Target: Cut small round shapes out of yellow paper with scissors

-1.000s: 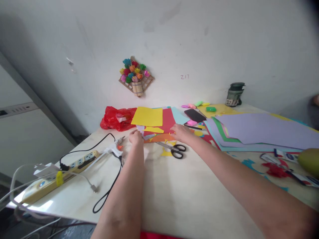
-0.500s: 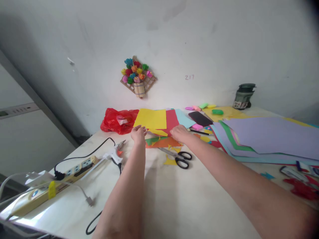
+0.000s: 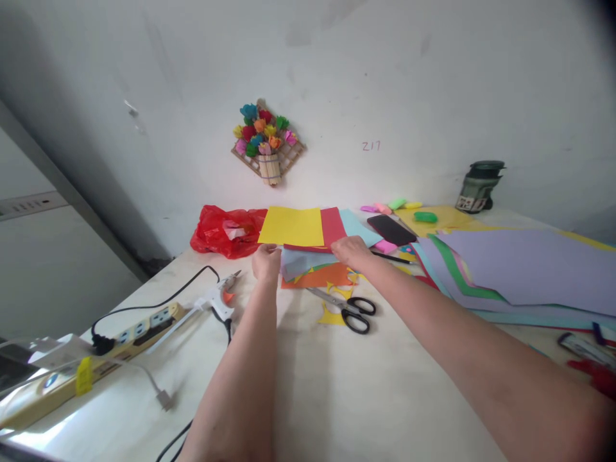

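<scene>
Both my arms reach across a pale table (image 3: 337, 398). My left hand (image 3: 267, 262) grips the left edge of a grey-blue paper sheet (image 3: 303, 262), and my right hand (image 3: 350, 250) holds its right edge. That sheet lies over an orange sheet (image 3: 322, 277) and small yellow scraps (image 3: 330, 317). Behind it lie a yellow sheet (image 3: 291, 226) and a red sheet (image 3: 333, 226). Black-handled scissors (image 3: 349, 309) rest just in front of the papers, below my right wrist.
A white glue gun (image 3: 216, 296) and a power strip (image 3: 139, 327) with cables lie at the left. A red plastic bag (image 3: 224, 230) sits by the wall. A black phone (image 3: 391, 229), large lilac and coloured sheets (image 3: 524, 269) and a dark jar (image 3: 481, 185) fill the right.
My hands have drawn a grey-blue sheet out from under the yellow and red sheets toward me, so it covers the orange paper. The view has shifted slightly.
</scene>
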Motion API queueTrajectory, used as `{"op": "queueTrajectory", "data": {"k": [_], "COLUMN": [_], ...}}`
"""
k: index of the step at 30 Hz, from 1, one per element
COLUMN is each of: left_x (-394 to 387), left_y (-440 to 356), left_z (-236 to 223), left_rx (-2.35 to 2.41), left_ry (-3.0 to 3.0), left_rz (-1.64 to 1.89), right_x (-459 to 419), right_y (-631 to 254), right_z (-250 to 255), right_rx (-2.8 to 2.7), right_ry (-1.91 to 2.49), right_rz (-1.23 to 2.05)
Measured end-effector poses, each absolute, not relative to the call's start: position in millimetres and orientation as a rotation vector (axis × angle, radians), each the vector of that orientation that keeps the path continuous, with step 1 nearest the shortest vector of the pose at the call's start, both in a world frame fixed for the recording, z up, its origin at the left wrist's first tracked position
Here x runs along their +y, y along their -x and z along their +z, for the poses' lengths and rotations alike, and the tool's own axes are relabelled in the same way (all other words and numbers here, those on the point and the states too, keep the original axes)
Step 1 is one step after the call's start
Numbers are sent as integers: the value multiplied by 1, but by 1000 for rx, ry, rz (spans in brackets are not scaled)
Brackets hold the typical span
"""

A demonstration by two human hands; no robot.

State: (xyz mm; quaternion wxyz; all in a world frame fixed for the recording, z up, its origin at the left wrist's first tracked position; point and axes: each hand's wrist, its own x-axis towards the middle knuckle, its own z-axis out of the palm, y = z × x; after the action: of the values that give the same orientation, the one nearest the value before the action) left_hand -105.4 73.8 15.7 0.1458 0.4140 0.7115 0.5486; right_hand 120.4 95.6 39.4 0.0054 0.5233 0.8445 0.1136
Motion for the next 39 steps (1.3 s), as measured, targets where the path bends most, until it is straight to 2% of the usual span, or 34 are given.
{"op": "queueTrajectory", "data": {"k": [4, 11, 20, 29, 36, 39], "left_x": [66, 51, 50, 54, 54, 53], "left_y": [102, 89, 94, 98, 100, 100], "left_z": [26, 36, 25, 19, 19, 18], "left_rx": [1946, 1713, 1725, 1854, 1869, 1853], "left_ry": [-1273, -1869, -1970, -1921, -1863, -1768], "left_rz": [1549, 1183, 1017, 1139, 1714, 1743], "right_x": [93, 88, 85, 80, 92, 95], "right_y": [-121, -119, -107, -95, -96, -96], "right_z": [40, 41, 48, 47, 49, 53], "right_rx": [2657, 2680, 2769, 2719, 2708, 2700], "right_ry": [-1730, -1840, -1423, -1353, -1729, -1798], "right_rz": [284, 209, 302, 368, 256, 209]}}
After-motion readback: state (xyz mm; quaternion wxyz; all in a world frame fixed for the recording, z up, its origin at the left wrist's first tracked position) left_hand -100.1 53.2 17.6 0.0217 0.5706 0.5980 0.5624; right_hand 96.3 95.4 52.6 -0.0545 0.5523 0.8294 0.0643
